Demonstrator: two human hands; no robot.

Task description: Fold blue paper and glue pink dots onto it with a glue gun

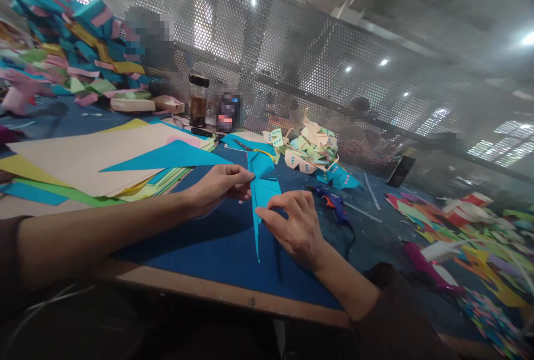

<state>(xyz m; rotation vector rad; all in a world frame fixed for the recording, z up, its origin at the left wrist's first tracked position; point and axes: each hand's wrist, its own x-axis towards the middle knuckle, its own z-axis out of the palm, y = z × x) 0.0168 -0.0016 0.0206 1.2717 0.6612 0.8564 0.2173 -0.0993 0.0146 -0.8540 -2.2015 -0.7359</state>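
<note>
A folded blue paper (263, 190) with a long narrow point hangs upright between my two hands, above the front part of the blue table. My left hand (219, 185) pinches its left edge near the upper folds. Lower down, my right hand (294, 223) grips it between thumb and fingers, with the narrow tip hanging below. Just behind the folded paper lie scissors (267, 154) with yellow handles. A large blue paper triangle (175, 157) rests on the paper sheets to the left of my left hand.
Stacked coloured sheets (83, 154) cover the left side. Behind stand a jar (198, 101) and a pile of folded paper pieces (311, 146). A blue glue gun (334, 204) lies right of my right hand; a phone (401, 171) and paper scraps (471, 215) are farther right.
</note>
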